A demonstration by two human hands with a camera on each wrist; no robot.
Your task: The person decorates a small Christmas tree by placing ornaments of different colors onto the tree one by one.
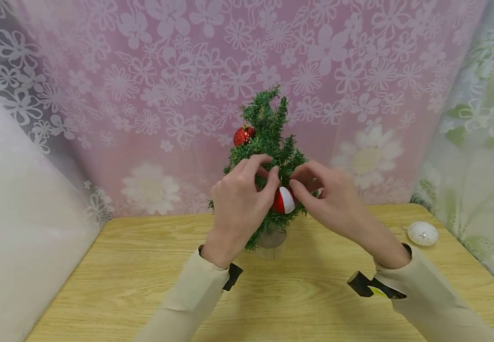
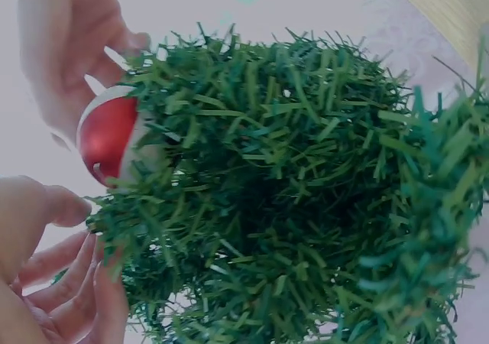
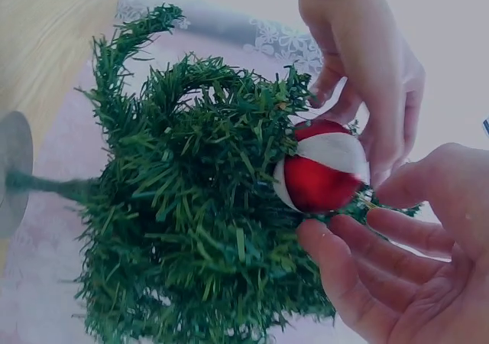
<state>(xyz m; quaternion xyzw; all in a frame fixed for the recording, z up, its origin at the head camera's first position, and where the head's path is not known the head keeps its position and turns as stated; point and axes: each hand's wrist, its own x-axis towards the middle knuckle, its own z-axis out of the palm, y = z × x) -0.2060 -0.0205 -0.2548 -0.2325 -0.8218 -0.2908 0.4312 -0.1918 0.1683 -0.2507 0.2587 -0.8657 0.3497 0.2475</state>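
A small artificial Christmas tree point(image 1: 268, 118) stands on the table. On its front hangs a red-and-white bauble point(image 1: 284, 200), also seen in the right wrist view as a striped bauble point(image 3: 325, 168). My left hand point(image 1: 242, 199) is left of the bauble, its thumb and fingers pinching a green branch tip point(image 2: 107, 214). My right hand point(image 1: 332, 194) is on the other side. In the right wrist view its thumb and index finger pinch the bauble's thin gold hanging loop point(image 3: 367, 202). Higher on the left side of the tree hangs a glittery red bauble point(image 1: 244, 136).
A white speckled bauble point(image 1: 423, 233) lies at the right of the wooden table point(image 1: 298, 294). The tree's round base point(image 1: 271, 239) stands near the table's back edge. Flowered pink curtain point(image 1: 187, 71) hangs behind, and pale curtains hang at both sides.
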